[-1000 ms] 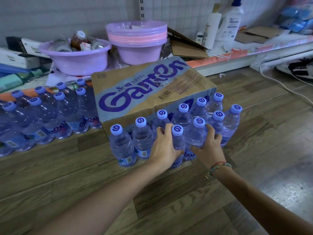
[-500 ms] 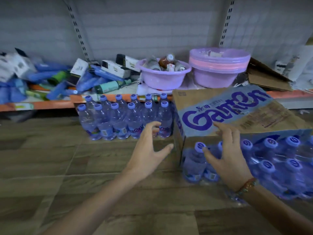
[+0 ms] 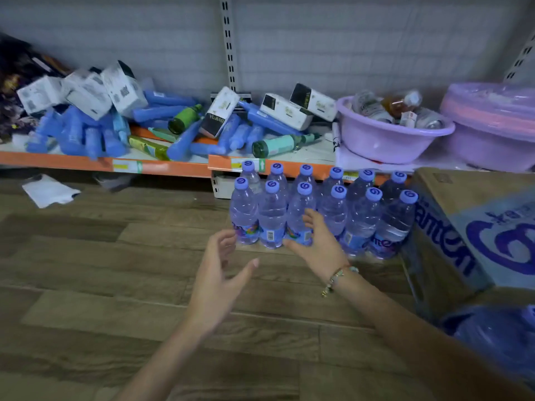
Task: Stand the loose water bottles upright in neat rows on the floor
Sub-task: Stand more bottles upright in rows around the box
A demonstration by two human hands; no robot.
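My left hand (image 3: 215, 280) and right hand (image 3: 317, 244) reach, fingers spread and holding nothing, toward the clear blue-capped plastic water bottles (image 3: 321, 212) standing in two rows on the wooden floor (image 3: 101, 270); I'd squeeze the rows in evenly and low.

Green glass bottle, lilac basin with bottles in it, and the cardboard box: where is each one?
green glass bottle (image 3: 185, 118), head view, mid-body, lying on the shelf.
lilac basin (image 3: 385, 141), head view, front wall.
cardboard box (image 3: 451, 256), head view, left printed side.

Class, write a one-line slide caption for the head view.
Both open hands, left and right, reach toward two upright rows of water bottles on the floor beside a box.
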